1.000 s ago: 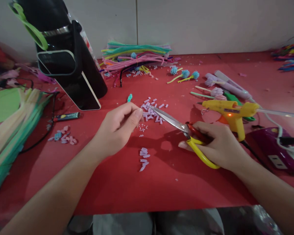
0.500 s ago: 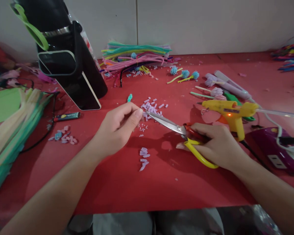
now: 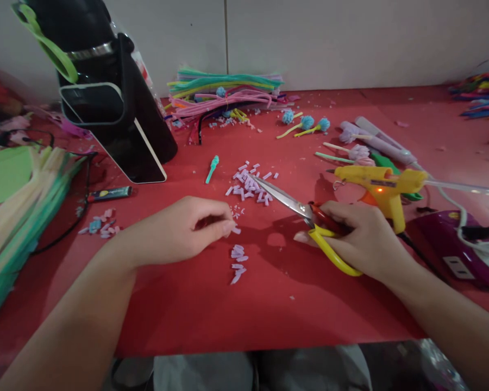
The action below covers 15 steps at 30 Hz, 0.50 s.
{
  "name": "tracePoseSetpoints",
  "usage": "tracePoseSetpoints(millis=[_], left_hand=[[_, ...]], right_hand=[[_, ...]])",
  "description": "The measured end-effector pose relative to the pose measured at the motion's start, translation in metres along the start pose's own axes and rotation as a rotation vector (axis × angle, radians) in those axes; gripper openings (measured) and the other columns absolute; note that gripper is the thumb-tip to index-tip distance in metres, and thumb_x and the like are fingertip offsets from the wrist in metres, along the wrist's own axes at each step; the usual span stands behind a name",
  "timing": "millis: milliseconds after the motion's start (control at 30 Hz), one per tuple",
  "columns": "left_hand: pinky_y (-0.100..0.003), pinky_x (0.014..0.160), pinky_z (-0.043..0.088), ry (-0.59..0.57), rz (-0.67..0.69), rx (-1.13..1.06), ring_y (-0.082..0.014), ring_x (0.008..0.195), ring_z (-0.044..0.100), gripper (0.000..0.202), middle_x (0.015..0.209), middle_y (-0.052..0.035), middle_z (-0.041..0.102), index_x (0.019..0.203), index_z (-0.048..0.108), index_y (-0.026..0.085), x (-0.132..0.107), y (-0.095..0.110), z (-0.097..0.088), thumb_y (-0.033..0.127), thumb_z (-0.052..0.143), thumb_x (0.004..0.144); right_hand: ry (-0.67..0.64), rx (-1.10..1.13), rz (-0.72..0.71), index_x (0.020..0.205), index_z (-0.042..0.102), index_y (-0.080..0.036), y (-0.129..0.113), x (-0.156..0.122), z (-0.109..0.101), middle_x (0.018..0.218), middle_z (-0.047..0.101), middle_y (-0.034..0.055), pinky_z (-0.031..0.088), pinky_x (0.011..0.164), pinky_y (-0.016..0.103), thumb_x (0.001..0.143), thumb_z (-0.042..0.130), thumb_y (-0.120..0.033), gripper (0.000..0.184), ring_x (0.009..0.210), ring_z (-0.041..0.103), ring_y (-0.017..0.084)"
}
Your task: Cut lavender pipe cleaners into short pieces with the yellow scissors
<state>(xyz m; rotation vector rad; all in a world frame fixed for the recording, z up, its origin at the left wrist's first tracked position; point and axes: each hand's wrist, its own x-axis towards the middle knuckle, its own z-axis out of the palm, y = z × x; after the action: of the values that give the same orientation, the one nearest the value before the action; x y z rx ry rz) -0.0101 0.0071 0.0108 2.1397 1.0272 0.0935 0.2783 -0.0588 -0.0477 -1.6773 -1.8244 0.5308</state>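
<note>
My right hand (image 3: 361, 239) grips scissors (image 3: 305, 214) with one red and one yellow handle. Their closed blades point left at a scatter of short lilac pipe-cleaner pieces (image 3: 248, 184) on the red table (image 3: 269, 304). My left hand (image 3: 179, 231) hovers low over the table, its thumb and fingers pinched on a small lilac piece (image 3: 235, 230). Just below those fingertips lies a smaller heap of lilac pieces (image 3: 238, 263). A teal pipe-cleaner stub (image 3: 212, 168) lies beyond the hand.
A yellow glue gun (image 3: 381, 187) with a lit lamp stands right of the scissors, beside a purple power strip (image 3: 458, 247). A black stand (image 3: 110, 103) is at the back left. Pipe-cleaner bundles (image 3: 224, 92) lie along the wall, and paper strips (image 3: 20, 212) at the left.
My left hand has dropped toward me from the scissor tips to just above the smaller heap. The scissors have shifted slightly; their blades stay closed.
</note>
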Motion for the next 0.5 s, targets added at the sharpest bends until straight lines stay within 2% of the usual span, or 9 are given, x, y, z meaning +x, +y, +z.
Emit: tracePoseSetpoints(millis=[100, 167, 333, 500], left_hand=[[-0.025, 0.064, 0.043, -0.113, -0.046, 0.068, -0.014, 0.071, 0.06, 0.029, 0.077, 0.0033, 0.067, 0.08, 0.068, 0.024, 0.0, -0.004, 0.003, 0.045, 0.053, 0.094], [-0.026, 0.066, 0.044, -0.079, -0.06, 0.096, -0.0152, 0.074, 0.063, 0.028, 0.082, 0.0025, 0.07, 0.083, 0.07, 0.025, 0.002, -0.006, 0.005, 0.047, 0.056, 0.092], [-0.026, 0.071, 0.045, 0.23, 0.0, 0.115, -0.0153, 0.079, 0.063, 0.021, 0.088, 0.0006, 0.072, 0.088, 0.07, 0.023, 0.007, -0.011, 0.005, 0.039, 0.056, 0.093], [-0.027, 0.07, 0.042, 0.493, 0.066, 0.239, -0.0133, 0.073, 0.056, 0.014, 0.087, -0.001, 0.065, 0.093, 0.065, 0.02, 0.02, -0.019, 0.008, 0.028, 0.054, 0.094]], right_hand=[[0.006, -0.01, -0.008, 0.06, 0.04, -0.021, 0.0, 0.0, 0.0, 0.058, 0.028, -0.0063, 0.021, 0.048, 0.025, 0.066, 0.07, -0.075, 0.063, 0.055, 0.025, 0.009], [0.003, -0.021, 0.0, 0.06, 0.04, -0.021, 0.0, -0.001, 0.0, 0.058, 0.028, -0.0064, 0.022, 0.048, 0.025, 0.066, 0.07, -0.076, 0.063, 0.055, 0.025, 0.009], [-0.003, -0.043, 0.006, 0.061, 0.037, -0.021, 0.002, -0.001, -0.001, 0.058, 0.026, -0.0066, 0.022, 0.049, 0.025, 0.067, 0.07, -0.076, 0.064, 0.055, 0.025, 0.009], [0.005, -0.056, 0.013, 0.06, 0.037, -0.021, 0.002, 0.0, 0.0, 0.058, 0.026, -0.0065, 0.022, 0.049, 0.026, 0.067, 0.07, -0.076, 0.064, 0.056, 0.024, 0.009]])
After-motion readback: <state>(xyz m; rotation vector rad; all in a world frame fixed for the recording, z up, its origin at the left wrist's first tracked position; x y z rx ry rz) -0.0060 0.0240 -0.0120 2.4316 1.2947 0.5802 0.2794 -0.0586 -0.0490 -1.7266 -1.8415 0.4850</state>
